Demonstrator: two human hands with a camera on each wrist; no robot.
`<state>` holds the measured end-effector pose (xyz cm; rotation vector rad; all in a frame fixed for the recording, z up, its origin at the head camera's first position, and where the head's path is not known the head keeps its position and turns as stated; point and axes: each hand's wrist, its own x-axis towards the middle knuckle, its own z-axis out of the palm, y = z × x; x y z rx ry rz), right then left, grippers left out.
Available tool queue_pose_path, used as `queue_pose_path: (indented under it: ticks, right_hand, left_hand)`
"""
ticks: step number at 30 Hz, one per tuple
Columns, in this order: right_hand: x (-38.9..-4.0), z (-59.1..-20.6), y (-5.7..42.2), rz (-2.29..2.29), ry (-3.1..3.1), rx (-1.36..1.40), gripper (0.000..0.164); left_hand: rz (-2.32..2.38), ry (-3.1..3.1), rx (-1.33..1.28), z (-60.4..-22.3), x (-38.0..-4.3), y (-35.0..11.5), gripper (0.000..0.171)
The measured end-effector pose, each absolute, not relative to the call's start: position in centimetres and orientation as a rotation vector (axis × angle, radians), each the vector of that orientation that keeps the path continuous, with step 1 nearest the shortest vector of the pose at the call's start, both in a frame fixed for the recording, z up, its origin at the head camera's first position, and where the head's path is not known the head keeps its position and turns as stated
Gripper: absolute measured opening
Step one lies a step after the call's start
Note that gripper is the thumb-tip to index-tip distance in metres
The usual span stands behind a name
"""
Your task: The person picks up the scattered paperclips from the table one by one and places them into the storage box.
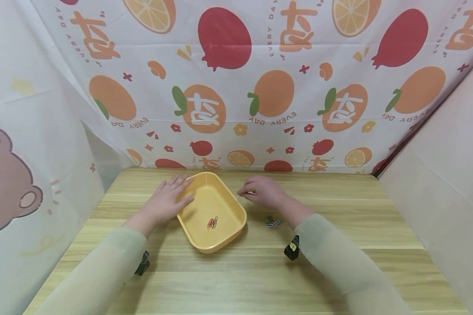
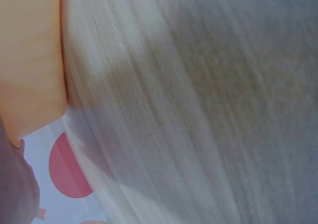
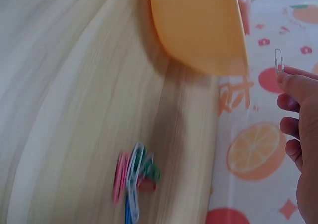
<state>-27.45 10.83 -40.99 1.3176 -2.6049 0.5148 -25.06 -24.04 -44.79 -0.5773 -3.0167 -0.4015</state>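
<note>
A white paper clip [image 3: 278,61] is pinched between the thumb and forefinger of my right hand [image 1: 263,191], just off the right rim of a yellow plastic tray [image 1: 220,234]. My left hand [image 1: 164,202] rests over the tray's left rim with its fingers spread, the thumb reaching inside. Several paper clips [image 1: 212,223], some red, lie on the tray's floor. On the table to the right sits a small pile of colored paper clips [image 1: 273,223]; pink, white, green and blue ones show in the right wrist view.
The wood-grain table [image 1: 228,284] meets a fruit-printed curtain [image 1: 236,131] at its back edge. A pale sheet with a bear print [image 1: 8,183] hangs at the left, and a plain pale panel [image 1: 437,175] stands at the right.
</note>
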Motion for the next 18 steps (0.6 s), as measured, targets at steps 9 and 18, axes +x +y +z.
queue_pose_path:
  ticks: [9, 18]
  right_hand:
    - [-26.5, -41.0, 6.5, 0.48, -2.614, 1.452, 0.016]
    - [-26.2, -41.5, 4.3, 0.379, -2.579, 1.575, 0.014]
  left_hand:
    - [-0.399, -3.022, -0.577, -44.8, -25.0, -24.0, 0.071]
    - [-0.419, -3.015, -0.573, -44.8, -25.0, -23.9, 0.07]
